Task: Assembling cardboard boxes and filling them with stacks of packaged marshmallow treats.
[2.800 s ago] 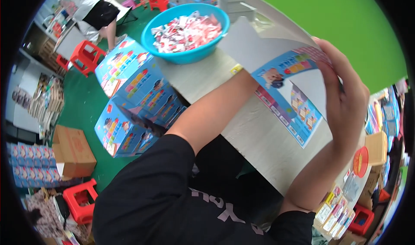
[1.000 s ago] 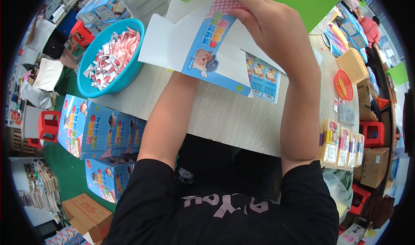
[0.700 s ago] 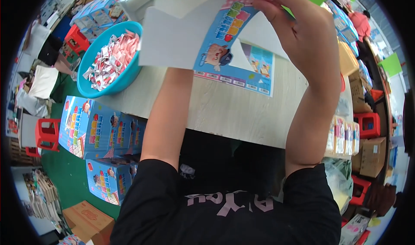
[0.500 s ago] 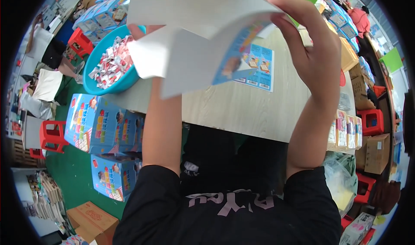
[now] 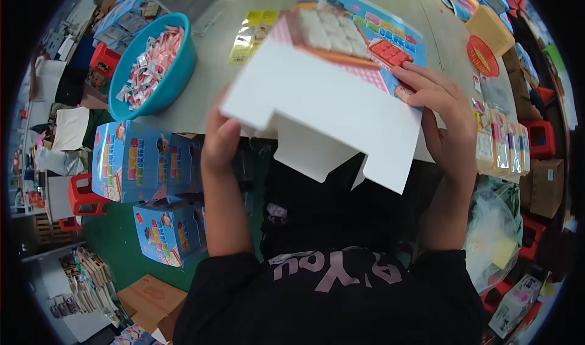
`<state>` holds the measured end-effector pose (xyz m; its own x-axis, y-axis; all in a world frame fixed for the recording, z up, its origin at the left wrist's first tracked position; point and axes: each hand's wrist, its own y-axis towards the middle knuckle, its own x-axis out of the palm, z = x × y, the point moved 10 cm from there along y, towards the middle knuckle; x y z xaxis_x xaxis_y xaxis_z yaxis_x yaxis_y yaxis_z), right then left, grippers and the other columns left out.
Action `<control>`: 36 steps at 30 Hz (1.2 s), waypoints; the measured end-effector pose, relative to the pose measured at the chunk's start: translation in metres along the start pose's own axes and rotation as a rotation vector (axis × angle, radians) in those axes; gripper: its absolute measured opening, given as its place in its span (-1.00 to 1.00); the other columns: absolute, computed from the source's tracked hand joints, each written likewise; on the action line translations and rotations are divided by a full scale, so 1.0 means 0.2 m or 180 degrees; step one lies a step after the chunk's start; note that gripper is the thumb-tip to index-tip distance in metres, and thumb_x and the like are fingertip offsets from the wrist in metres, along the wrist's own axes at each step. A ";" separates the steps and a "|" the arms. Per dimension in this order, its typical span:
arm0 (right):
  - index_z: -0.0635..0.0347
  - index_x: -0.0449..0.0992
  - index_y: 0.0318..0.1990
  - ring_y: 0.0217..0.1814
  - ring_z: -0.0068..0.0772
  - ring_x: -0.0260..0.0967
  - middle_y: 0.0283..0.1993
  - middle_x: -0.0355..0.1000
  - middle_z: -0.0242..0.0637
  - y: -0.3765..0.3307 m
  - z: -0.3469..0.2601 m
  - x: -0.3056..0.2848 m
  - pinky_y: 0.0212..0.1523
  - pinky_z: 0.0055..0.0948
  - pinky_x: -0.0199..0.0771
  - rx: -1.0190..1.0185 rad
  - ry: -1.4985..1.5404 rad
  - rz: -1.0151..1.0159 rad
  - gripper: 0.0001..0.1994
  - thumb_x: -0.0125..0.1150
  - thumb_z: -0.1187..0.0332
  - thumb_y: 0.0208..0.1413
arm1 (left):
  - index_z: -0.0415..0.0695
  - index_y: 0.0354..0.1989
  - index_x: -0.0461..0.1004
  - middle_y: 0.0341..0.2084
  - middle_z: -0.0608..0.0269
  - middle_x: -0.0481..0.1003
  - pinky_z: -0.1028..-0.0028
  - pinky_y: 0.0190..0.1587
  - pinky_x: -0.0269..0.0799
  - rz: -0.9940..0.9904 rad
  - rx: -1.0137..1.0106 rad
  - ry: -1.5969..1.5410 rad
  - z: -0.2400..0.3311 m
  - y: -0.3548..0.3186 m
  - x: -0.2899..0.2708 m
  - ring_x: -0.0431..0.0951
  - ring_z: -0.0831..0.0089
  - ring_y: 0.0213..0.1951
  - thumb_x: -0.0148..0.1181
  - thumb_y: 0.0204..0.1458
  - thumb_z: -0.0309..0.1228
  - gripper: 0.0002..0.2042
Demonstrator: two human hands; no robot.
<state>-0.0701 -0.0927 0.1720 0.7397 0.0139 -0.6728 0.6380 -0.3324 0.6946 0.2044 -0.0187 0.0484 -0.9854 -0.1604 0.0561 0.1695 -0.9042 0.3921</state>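
Observation:
A folding carton [image 5: 341, 95], blue with printed pictures of white and red blocks on one face, is held above the near edge of the table. Its white flaps with notched edges hang toward me, partly unfolded. My left hand [image 5: 220, 139] grips its left side, the fingertips hidden behind the card. On the right, my right hand [image 5: 448, 110] holds the other side, fingers bent over the printed face and thumb lower down. A yellow printed sheet [image 5: 248, 40] lies on the table beyond the carton's left corner.
A blue basin [image 5: 180, 80] of small wrapped packets stands at the table's left. Stacked blue printed boxes [image 5: 146, 168] sit below it. To the right are a red basket [image 5: 482, 56], several clear-wrapped packs [image 5: 501, 141] and a plastic bag [image 5: 487, 241]. A cardboard carton [image 5: 149, 299] stands lower left.
The white card has come down toward me and been turned, opening into a carton with its printed face showing. Both hands have lowered with it.

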 end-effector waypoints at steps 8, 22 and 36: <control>0.14 0.56 -0.18 0.19 -0.05 0.48 -0.01 0.61 -0.24 -0.11 0.02 0.05 0.13 -0.17 0.43 0.0232 -0.0110 -0.0339 -0.79 0.20 0.63 0.04 | -0.32 0.27 0.27 0.26 -0.11 0.32 0.21 0.33 0.10 -0.0222 0.0353 0.0386 0.09 0.07 0.14 0.28 0.15 0.32 0.03 0.09 0.17 -0.21; 0.25 0.54 -0.07 0.36 0.10 0.29 0.19 0.46 0.02 -0.15 0.07 -0.04 0.31 -0.09 0.20 0.0805 0.0518 -0.1147 -0.75 0.08 0.36 0.15 | -0.25 0.44 0.00 0.34 -0.13 0.20 0.10 0.34 0.14 -0.0610 0.0924 0.0823 0.14 0.01 0.39 0.24 -0.02 0.35 0.51 -0.25 0.07 0.13; 0.21 0.35 0.25 0.38 0.15 0.20 0.38 0.24 0.02 0.10 -0.20 0.13 0.36 -0.02 0.12 0.0157 -0.1046 -0.1724 -0.21 0.23 -0.23 0.02 | -0.22 0.32 0.24 0.24 -0.01 0.36 0.20 0.07 0.34 -0.0115 0.1389 0.2918 0.20 -0.04 0.53 0.49 0.08 0.09 0.28 -0.03 -0.36 -0.33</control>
<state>-0.0294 -0.0620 0.1781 0.2056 -0.0954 -0.9740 0.8869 -0.4026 0.2267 0.0980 -0.0129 0.0869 -0.5698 -0.5435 -0.6164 -0.0601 -0.7205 0.6908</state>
